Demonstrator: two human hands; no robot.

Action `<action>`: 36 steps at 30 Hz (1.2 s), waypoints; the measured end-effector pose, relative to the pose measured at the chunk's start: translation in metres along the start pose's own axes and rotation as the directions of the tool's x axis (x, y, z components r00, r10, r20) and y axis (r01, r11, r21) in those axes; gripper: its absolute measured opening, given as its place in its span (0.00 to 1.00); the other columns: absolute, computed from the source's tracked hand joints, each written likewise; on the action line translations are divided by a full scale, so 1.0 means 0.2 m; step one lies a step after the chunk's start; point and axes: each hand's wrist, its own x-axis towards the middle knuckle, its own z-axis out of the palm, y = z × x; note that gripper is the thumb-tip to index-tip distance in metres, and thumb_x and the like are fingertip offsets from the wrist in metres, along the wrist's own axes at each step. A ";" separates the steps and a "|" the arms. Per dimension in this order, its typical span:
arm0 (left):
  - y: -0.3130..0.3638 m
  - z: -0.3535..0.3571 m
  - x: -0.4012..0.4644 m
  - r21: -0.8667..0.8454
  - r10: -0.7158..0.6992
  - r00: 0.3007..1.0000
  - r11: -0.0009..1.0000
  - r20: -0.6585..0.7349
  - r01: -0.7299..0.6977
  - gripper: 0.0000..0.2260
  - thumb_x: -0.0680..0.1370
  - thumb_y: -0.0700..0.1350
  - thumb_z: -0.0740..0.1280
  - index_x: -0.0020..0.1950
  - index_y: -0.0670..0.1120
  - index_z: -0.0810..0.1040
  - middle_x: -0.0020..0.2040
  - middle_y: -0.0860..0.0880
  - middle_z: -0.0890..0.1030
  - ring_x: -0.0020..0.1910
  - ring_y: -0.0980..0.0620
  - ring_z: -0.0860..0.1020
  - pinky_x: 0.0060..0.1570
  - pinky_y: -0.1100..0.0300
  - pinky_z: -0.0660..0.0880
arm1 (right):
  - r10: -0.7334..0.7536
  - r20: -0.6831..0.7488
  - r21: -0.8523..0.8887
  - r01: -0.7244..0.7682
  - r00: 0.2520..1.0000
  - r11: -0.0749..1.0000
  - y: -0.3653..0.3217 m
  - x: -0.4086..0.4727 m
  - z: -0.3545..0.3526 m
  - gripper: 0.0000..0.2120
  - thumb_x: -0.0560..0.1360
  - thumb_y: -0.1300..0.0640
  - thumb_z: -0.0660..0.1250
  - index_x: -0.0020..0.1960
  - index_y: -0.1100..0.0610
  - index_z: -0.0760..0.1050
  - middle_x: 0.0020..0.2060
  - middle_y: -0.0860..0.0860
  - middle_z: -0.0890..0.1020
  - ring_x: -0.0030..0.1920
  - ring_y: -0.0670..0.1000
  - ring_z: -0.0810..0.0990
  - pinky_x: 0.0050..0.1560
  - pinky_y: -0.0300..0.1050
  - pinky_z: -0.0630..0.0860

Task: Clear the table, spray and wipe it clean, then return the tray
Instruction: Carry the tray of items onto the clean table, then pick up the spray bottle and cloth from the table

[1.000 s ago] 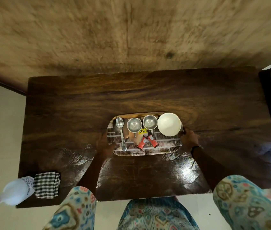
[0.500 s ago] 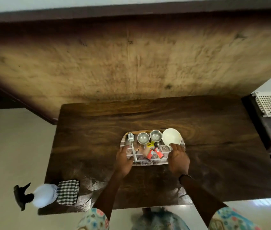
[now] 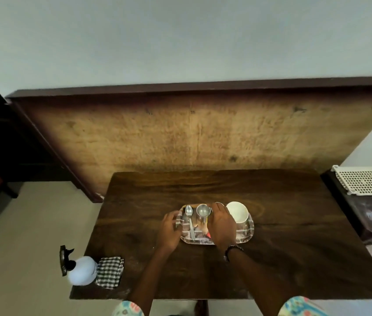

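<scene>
A patterned tray (image 3: 247,231) sits on the dark wooden table (image 3: 283,236), a little past the middle. On it are a spoon (image 3: 189,218), a steel cup (image 3: 202,211) and a white bowl (image 3: 237,212). My left hand (image 3: 170,229) grips the tray's left rim. My right hand (image 3: 222,221) lies over the tray's middle and hides a second steel cup and the small packets. Whether it grips anything is hidden. A white spray bottle (image 3: 81,270) and a folded checked cloth (image 3: 109,272) rest at the table's near left corner.
A big wooden board (image 3: 180,137) leans on the wall just behind the table. A white perforated basket (image 3: 366,182) sits on a dark stand to the right. Dark furniture stands at the far left.
My right hand has moved from the tray's right side to its middle, over the second cup. My left hand stays at the left rim. The view has tilted up and back.
</scene>
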 end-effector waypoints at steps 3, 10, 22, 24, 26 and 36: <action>-0.03 -0.09 -0.13 -0.020 0.001 1.000 1.000 -0.028 -0.001 0.18 0.76 0.35 0.65 0.65 0.42 0.72 0.64 0.47 0.73 0.54 0.54 0.73 0.50 0.65 0.68 | -0.026 -0.032 0.063 0.028 0.999 0.998 -0.13 -0.09 -0.05 0.11 0.70 0.67 0.68 0.50 0.57 0.79 0.45 0.53 0.83 0.46 0.56 0.82 0.41 0.47 0.77; -0.17 -0.34 -0.39 -0.051 -0.017 0.991 0.999 -0.130 0.011 0.20 0.75 0.36 0.67 0.67 0.43 0.71 0.65 0.45 0.74 0.55 0.53 0.74 0.53 0.62 0.70 | -0.126 0.004 0.156 0.123 0.992 0.980 -0.44 -0.24 -0.09 0.14 0.75 0.65 0.62 0.58 0.55 0.77 0.53 0.52 0.81 0.54 0.54 0.78 0.50 0.45 0.73; -0.59 -0.83 -0.44 -0.180 -0.058 0.975 0.984 -0.215 0.019 0.19 0.75 0.31 0.64 0.65 0.41 0.72 0.63 0.43 0.75 0.59 0.46 0.75 0.57 0.61 0.70 | -0.257 0.214 0.167 0.224 0.942 0.960 -0.90 -0.27 0.26 0.15 0.77 0.63 0.59 0.61 0.54 0.75 0.59 0.50 0.78 0.60 0.51 0.76 0.57 0.43 0.71; -0.69 -0.95 -0.42 -0.200 -0.086 0.969 0.979 -0.229 0.040 0.19 0.75 0.30 0.63 0.65 0.40 0.72 0.63 0.43 0.76 0.58 0.48 0.75 0.57 0.61 0.70 | -0.258 0.255 0.170 0.220 0.932 0.961 -1.01 -0.27 0.39 0.14 0.78 0.62 0.58 0.61 0.55 0.76 0.59 0.51 0.78 0.60 0.52 0.76 0.57 0.46 0.72; -0.79 -1.08 -0.40 -0.181 -0.094 0.959 0.982 -0.269 0.045 0.19 0.75 0.31 0.64 0.65 0.41 0.72 0.62 0.43 0.76 0.55 0.51 0.75 0.56 0.62 0.70 | -0.249 0.313 0.160 0.207 0.917 0.965 -1.10 -0.28 0.49 0.14 0.78 0.63 0.57 0.61 0.55 0.76 0.60 0.52 0.78 0.60 0.53 0.76 0.57 0.46 0.72; -1.46 -1.41 -0.35 -0.114 -0.285 0.940 0.957 -0.187 0.267 0.39 0.66 0.61 0.69 0.70 0.39 0.66 0.65 0.41 0.72 0.61 0.41 0.73 0.61 0.43 0.72 | -0.062 0.668 0.030 0.056 0.741 0.998 -1.34 -0.41 1.09 0.20 0.74 0.64 0.59 0.64 0.55 0.75 0.65 0.53 0.76 0.66 0.53 0.73 0.66 0.48 0.70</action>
